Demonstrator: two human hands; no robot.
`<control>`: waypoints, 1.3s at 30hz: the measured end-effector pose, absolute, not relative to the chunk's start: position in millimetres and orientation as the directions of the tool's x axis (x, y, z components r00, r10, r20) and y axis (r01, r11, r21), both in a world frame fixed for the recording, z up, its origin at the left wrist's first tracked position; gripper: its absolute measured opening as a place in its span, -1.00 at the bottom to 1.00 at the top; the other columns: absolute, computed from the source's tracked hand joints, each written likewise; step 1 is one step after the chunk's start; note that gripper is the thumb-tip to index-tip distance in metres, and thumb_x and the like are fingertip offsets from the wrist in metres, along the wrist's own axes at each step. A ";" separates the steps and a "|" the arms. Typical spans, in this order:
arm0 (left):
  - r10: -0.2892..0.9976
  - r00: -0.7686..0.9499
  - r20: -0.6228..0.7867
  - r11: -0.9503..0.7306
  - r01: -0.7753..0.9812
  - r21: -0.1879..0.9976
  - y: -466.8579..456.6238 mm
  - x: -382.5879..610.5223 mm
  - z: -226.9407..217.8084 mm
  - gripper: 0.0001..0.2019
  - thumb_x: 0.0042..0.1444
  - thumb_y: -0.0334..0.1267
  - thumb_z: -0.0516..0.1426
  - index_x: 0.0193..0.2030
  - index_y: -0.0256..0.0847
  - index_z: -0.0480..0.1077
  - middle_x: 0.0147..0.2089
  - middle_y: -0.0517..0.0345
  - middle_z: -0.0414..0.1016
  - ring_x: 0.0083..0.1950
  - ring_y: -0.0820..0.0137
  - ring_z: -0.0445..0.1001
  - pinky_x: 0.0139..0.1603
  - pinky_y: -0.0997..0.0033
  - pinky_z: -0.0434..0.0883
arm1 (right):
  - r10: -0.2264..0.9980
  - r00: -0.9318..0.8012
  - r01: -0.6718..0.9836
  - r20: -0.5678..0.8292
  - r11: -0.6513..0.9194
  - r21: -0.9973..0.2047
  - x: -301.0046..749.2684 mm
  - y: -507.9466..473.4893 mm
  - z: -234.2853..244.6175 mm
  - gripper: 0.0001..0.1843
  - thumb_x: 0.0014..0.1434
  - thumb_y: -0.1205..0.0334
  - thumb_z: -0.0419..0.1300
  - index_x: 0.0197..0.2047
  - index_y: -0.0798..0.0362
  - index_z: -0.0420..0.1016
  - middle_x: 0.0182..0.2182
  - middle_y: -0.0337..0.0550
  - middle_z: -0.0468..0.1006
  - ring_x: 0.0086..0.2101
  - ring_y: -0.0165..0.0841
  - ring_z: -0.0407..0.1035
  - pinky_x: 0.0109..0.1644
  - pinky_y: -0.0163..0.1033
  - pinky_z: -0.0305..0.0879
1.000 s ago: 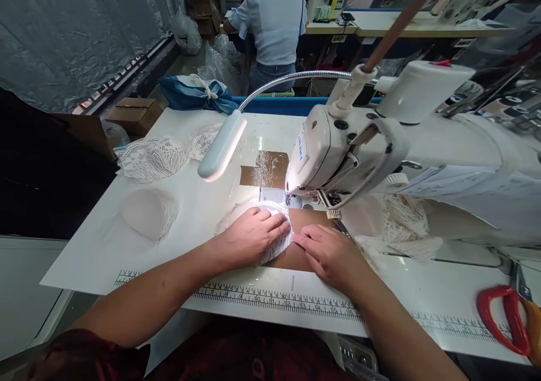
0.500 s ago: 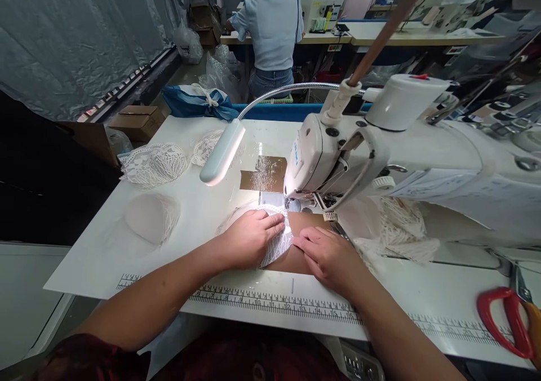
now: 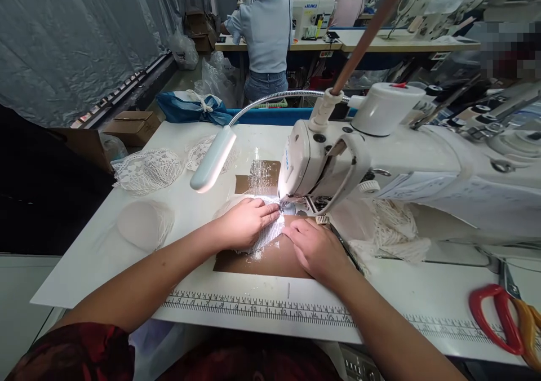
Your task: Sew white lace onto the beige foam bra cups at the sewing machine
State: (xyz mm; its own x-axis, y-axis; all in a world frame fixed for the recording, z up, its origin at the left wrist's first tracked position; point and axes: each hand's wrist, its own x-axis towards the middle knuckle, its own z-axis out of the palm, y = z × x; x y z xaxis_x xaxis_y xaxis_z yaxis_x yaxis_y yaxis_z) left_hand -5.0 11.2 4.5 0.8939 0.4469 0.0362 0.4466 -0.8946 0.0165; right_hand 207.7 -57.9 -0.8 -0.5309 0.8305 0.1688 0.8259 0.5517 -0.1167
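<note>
A white lace piece (image 3: 270, 235) lies under the needle area of the white sewing machine (image 3: 310, 155). My left hand (image 3: 245, 221) rests on it, fingers stretched flat and pressing it down, tips close to the presser foot. At the lace's right edge, my right hand (image 3: 310, 247) has bent fingers, with thumb and forefinger closed on that edge. Brown tape (image 3: 262, 265) covers the table beneath the lace and in front of it. The stitching point is partly hidden by the machine head and my left fingers.
Lace cups (image 3: 147, 169) and a smooth pale cup (image 3: 137, 226) lie at left. A lamp (image 3: 213, 158) hangs above the table. More lace (image 3: 395, 231) sits right of the needle. Red-handled scissors (image 3: 496, 316) lie at far right. A person (image 3: 268, 37) sits ahead.
The lace has turned and slid away from me toward the needle, uncovering more brown tape in front. Both hands have moved slightly with it. The whole view has shifted a little.
</note>
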 end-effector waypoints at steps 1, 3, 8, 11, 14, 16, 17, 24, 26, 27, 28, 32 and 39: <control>0.445 0.894 0.039 -0.895 0.446 0.003 14.5 -5.0 5.2 -0.50 0.13 -0.37 0.01 0.24 -0.38 0.26 0.28 -0.11 0.26 -0.05 0.21 0.32 -0.07 0.22 0.28 | 0.840 -0.516 0.837 0.169 0.536 -0.108 206.1 -57.0 -0.7 -0.69 0.17 0.48 -0.01 -0.18 0.07 0.51 -0.35 -0.12 0.48 -0.35 -0.33 0.23 -0.29 -0.24 0.02; 0.447 0.893 0.050 -0.894 0.448 -0.017 19.2 -5.7 6.4 -0.52 0.16 -0.38 0.00 0.24 -0.34 0.26 0.27 -0.12 0.28 -0.08 0.23 0.33 -0.08 0.22 0.27 | 0.856 -0.486 0.858 0.175 0.506 -0.090 203.8 -55.6 -0.7 -0.70 0.20 0.46 -0.03 -0.21 0.07 0.51 -0.38 -0.12 0.46 -0.37 -0.33 0.22 -0.33 -0.23 -0.01; 0.443 0.889 0.113 -0.895 0.445 0.007 16.8 -7.9 7.1 -0.60 0.20 -0.41 0.00 0.18 -0.25 0.31 0.22 -0.09 0.33 -0.03 0.24 0.34 -0.05 0.22 0.28 | 0.866 -0.468 0.871 0.178 0.486 -0.075 203.2 -54.9 -2.2 -0.71 0.20 0.44 -0.01 -0.15 0.04 0.51 -0.36 -0.13 0.45 -0.38 -0.32 0.20 -0.36 -0.23 -0.02; 0.394 0.909 0.138 -0.919 0.387 0.077 11.0 -8.0 5.4 -0.62 0.20 -0.43 0.02 0.16 -0.21 0.33 0.16 -0.04 0.39 0.02 0.27 0.35 -0.01 0.27 0.29 | 0.864 -0.473 0.866 0.175 0.492 -0.088 204.7 -55.1 -3.3 -0.67 0.19 0.45 0.00 -0.09 0.05 0.50 -0.33 -0.12 0.47 -0.34 -0.32 0.22 -0.36 -0.24 0.00; 0.382 0.914 0.140 -0.923 0.370 0.100 9.9 -8.1 3.2 -0.61 0.20 -0.45 0.01 0.16 -0.22 0.34 0.17 -0.03 0.39 0.03 0.27 0.35 0.00 0.27 0.30 | 0.862 -0.470 0.864 0.191 0.493 -0.099 205.4 -54.4 -4.2 -0.66 0.19 0.45 -0.01 -0.08 0.05 0.50 -0.32 -0.10 0.47 -0.33 -0.32 0.24 -0.36 -0.24 0.02; 0.388 0.912 0.135 -0.921 0.377 0.099 13.0 -8.6 2.1 -0.62 0.23 -0.43 -0.02 0.17 -0.24 0.33 0.19 -0.03 0.38 0.03 0.26 0.34 0.00 0.26 0.30 | 0.863 -0.462 0.866 0.206 0.489 -0.107 204.8 -53.4 -4.3 -0.65 0.18 0.45 0.00 -0.06 0.04 0.50 -0.31 -0.09 0.48 -0.33 -0.31 0.26 -0.36 -0.25 0.03; 0.388 0.912 0.133 -0.921 0.378 0.096 15.4 -8.9 1.6 -0.62 0.24 -0.42 -0.03 0.18 -0.24 0.33 0.21 -0.02 0.37 0.02 0.26 0.34 0.00 0.25 0.30 | 0.867 -0.453 0.870 0.209 0.481 -0.108 204.2 -52.7 -4.1 -0.64 0.18 0.45 0.00 -0.04 0.03 0.50 -0.31 -0.09 0.48 -0.33 -0.31 0.26 -0.36 -0.25 0.04; 0.404 0.900 0.164 -0.915 0.396 0.081 33.1 -9.2 0.2 -0.60 0.20 -0.44 0.00 0.17 -0.26 0.33 0.20 0.00 0.39 0.02 0.24 0.33 -0.02 0.25 0.31 | 0.904 -0.394 0.900 0.167 0.416 -0.133 201.0 -49.5 -4.3 -0.51 0.13 0.47 0.03 0.10 -0.01 0.44 -0.36 -0.12 0.49 -0.36 -0.30 0.29 -0.40 -0.24 0.04; 0.419 0.892 0.170 -0.908 0.412 0.079 35.3 -8.8 -0.1 -0.58 0.18 -0.46 0.02 0.18 -0.26 0.33 0.17 0.00 0.41 0.00 0.23 0.32 -0.02 0.26 0.31 | 0.910 -0.379 0.902 0.167 0.403 -0.151 202.0 -49.1 -6.2 -0.49 0.12 0.47 0.03 0.10 -0.04 0.45 -0.36 -0.14 0.49 -0.39 -0.32 0.27 -0.41 -0.24 0.03; 0.426 0.888 0.171 -0.905 0.419 0.078 35.9 -8.6 -0.4 -0.58 0.17 -0.46 0.03 0.18 -0.27 0.33 0.15 -0.01 0.42 -0.01 0.23 0.32 -0.04 0.26 0.31 | 0.912 -0.374 0.903 0.170 0.400 -0.159 202.7 -48.9 -7.2 -0.49 0.11 0.47 0.03 0.09 -0.05 0.46 -0.36 -0.14 0.49 -0.40 -0.33 0.26 -0.41 -0.25 0.03; 0.431 0.886 0.170 -0.903 0.424 0.076 36.2 -8.5 -0.7 -0.58 0.16 -0.46 0.03 0.18 -0.27 0.33 0.14 -0.02 0.43 -0.03 0.23 0.32 -0.05 0.27 0.31 | 0.912 -0.371 0.902 0.176 0.399 -0.166 203.4 -48.8 -8.2 -0.49 0.12 0.47 0.03 0.09 -0.05 0.46 -0.36 -0.14 0.50 -0.40 -0.33 0.26 -0.41 -0.25 0.03; 0.449 0.879 0.163 -0.894 0.441 0.083 36.5 -8.6 -2.7 -0.59 0.19 -0.43 0.03 0.19 -0.25 0.32 0.12 -0.07 0.42 0.00 0.21 0.31 -0.04 0.25 0.30 | 0.907 -0.372 0.894 0.199 0.408 -0.188 204.8 -48.8 -9.2 -0.52 0.15 0.45 0.02 0.09 -0.04 0.47 -0.32 -0.13 0.53 -0.36 -0.32 0.32 -0.41 -0.26 0.05; 0.565 0.811 0.152 -0.824 0.565 0.045 28.2 -10.6 4.5 -0.62 0.21 -0.35 0.00 0.17 -0.26 0.33 0.21 -0.12 0.32 0.12 0.13 0.29 0.04 0.14 0.29 | 0.880 -0.411 0.861 0.238 0.461 -0.218 205.8 -50.8 -8.5 -0.57 0.20 0.40 0.00 0.09 0.01 0.46 -0.28 -0.14 0.54 -0.31 -0.32 0.39 -0.34 -0.26 0.19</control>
